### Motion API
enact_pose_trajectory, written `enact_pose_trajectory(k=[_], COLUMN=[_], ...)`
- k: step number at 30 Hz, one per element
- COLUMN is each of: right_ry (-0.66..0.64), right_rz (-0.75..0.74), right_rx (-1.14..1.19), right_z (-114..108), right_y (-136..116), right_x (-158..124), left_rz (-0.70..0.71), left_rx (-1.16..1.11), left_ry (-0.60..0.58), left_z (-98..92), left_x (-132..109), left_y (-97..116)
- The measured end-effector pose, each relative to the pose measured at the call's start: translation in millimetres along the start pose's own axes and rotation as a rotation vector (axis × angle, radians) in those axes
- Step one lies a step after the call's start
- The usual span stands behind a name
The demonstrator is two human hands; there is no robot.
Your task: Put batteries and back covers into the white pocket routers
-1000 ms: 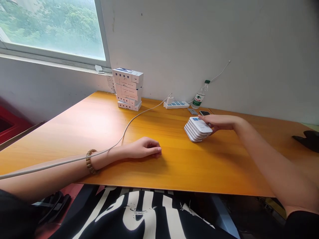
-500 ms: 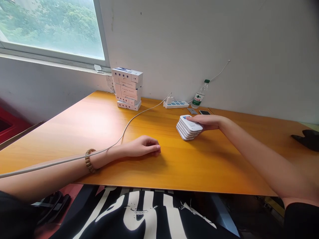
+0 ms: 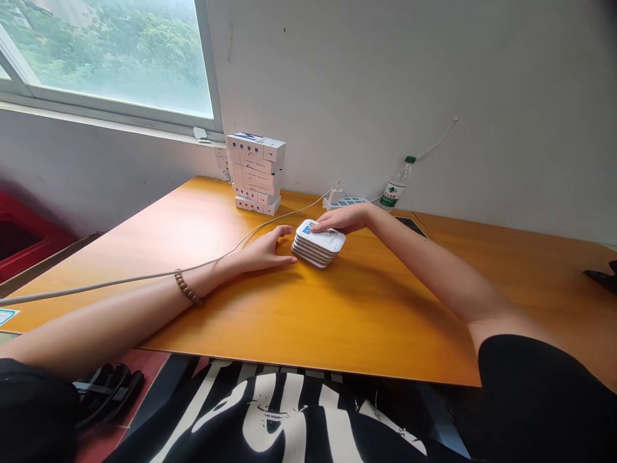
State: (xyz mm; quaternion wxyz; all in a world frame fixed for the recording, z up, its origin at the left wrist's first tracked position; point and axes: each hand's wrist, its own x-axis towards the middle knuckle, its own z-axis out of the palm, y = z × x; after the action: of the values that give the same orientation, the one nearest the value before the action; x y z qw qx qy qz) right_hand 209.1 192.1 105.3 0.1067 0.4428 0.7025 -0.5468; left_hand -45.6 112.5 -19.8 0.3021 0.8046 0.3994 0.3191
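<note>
Several flat white rounded-square devices sit in one slightly skewed stack at about 12 o'clock on the orange wood-grain desk, between the two hands. The right hand lies over the top of the stack, its fingers draped across the far corner with no pinch showing; the thumb is hidden, so whether it grips the side cannot be told. The left hand comes in from about 8 o'clock with its fingers spread, their tips at the stack's left edge, either touching it or just beside it. A pale cable runs just beyond the left forearm, and a tower of white boxes stands at 11 o'clock. The main risk is that the stack seems held by light contact alone, so a sideways push could slide the upper layers off. A snagged cable could tug the left arm, and a stray bump could topple the loosely piled tower
</note>
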Motion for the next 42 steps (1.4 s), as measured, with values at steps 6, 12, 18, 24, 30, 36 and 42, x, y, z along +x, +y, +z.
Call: enact_pose_trajectory(k=[6, 12, 18, 24, 30, 36, 42], right_ry=[-0.052, 0.110, 0.397, 0.427, 0.472, 0.474, 0.449], right_rz=[-0.072, -0.227, -0.356, -0.448, -0.397, -0.381, -0.371], right_rx=[-0.086, -0.180, -0.393, -0.553, -0.570, -0.558, -0.533], right_z=[5.1, 2.9, 21.8, 49.9, 53.4, 49.9, 46.5], right_y=[-9.7, 12.9, 25.5, 26.8, 16.7, 17.0, 18.3], right_x=[4.7, -8.7, -25.2, -38.9, -30.9, -27.0, -23.0], left_rz=[0.070, 0.020, -0.009, -0.046, -0.005, -0.001, 0.018], left_rx=[-0.115, -0.054, -0.047, -0.014, -0.028, 0.048, 0.060], left_ry=[-0.100, -0.032, 0.003, -0.001, -0.029, -0.031, -0.020], left_z=[0.8, 2.1, 3.6, 2.0, 1.9, 1.4, 2.4], left_x=[5.8, 7.9, 4.5, 4.2, 4.3, 6.0, 5.9], left_y=[-3.7, -1.3, 2.2, 3.5, 4.1, 8.2, 7.2])
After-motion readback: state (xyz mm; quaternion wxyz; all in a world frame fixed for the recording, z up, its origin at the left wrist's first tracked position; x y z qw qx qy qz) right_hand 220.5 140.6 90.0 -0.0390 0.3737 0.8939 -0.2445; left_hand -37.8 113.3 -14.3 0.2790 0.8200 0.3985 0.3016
